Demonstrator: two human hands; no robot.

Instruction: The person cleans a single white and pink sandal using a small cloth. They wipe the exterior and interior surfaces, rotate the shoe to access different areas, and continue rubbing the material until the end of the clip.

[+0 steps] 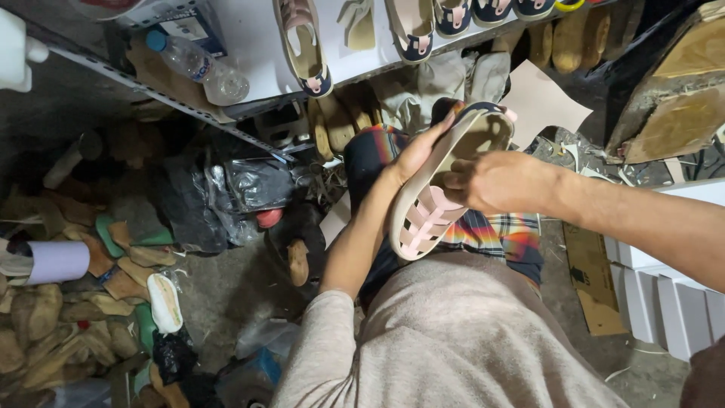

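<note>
I hold a sandal [442,200] with a beige sole, pink straps and a dark navy rim, tilted over my lap. My left hand [418,151] grips its left edge near the heel, fingers curled over the rim. My right hand [495,181] comes in from the right and presses inside the sandal's footbed, fingers bent against the insole. Below the sandal lie my plaid shorts [498,234] and beige shirt [453,332].
A white shelf [249,45] above carries several similar sandals [306,45] and a plastic bottle [200,66]. Wooden shoe lasts [45,325] pile up at the left with a paper roll [57,261]. Black plastic bags [204,196] lie in the middle; white boxes [664,302] stand at the right.
</note>
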